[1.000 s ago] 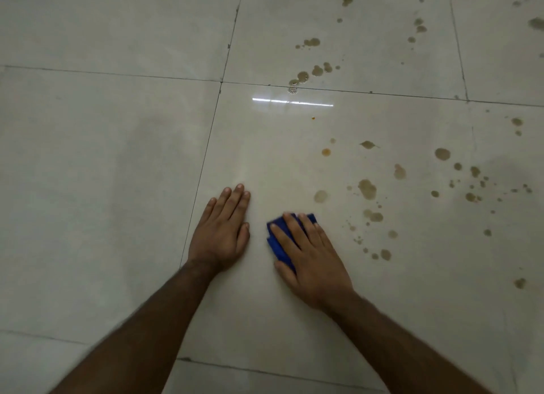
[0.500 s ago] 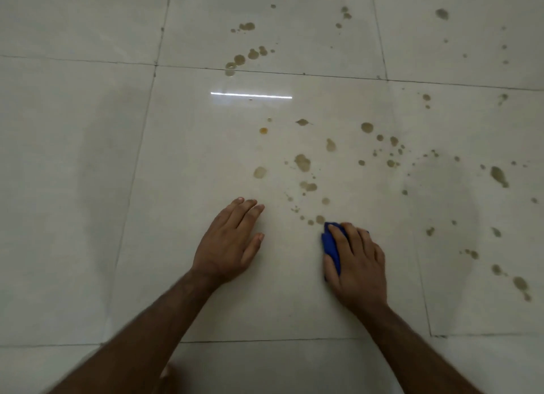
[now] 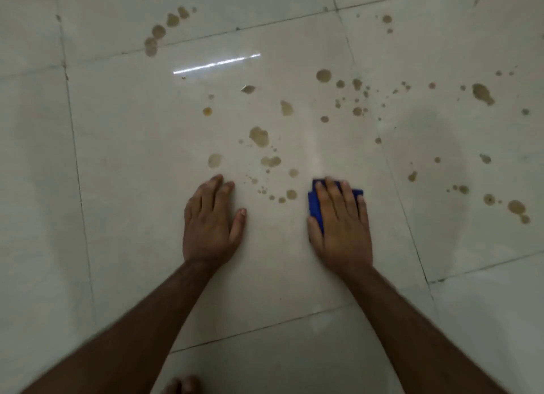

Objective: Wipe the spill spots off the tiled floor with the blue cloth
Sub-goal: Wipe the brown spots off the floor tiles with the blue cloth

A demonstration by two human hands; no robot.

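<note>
My right hand lies flat on the folded blue cloth, pressing it to the pale tiled floor; only the cloth's left and far edges show. My left hand rests flat on the tile with straight fingers, holding nothing. Brown spill spots are scattered just beyond and between both hands. More spots spread to the far right, and a small group lies at the far left across a grout line.
A bright light reflection streaks the glossy tile beyond the hands. Grout lines divide the floor into large tiles. A bare foot shows at the bottom edge.
My right hand has slid the cloth to the right, away from the left hand and past a cluster of small spots. The view has turned and shifted. The left hand stays planted.
</note>
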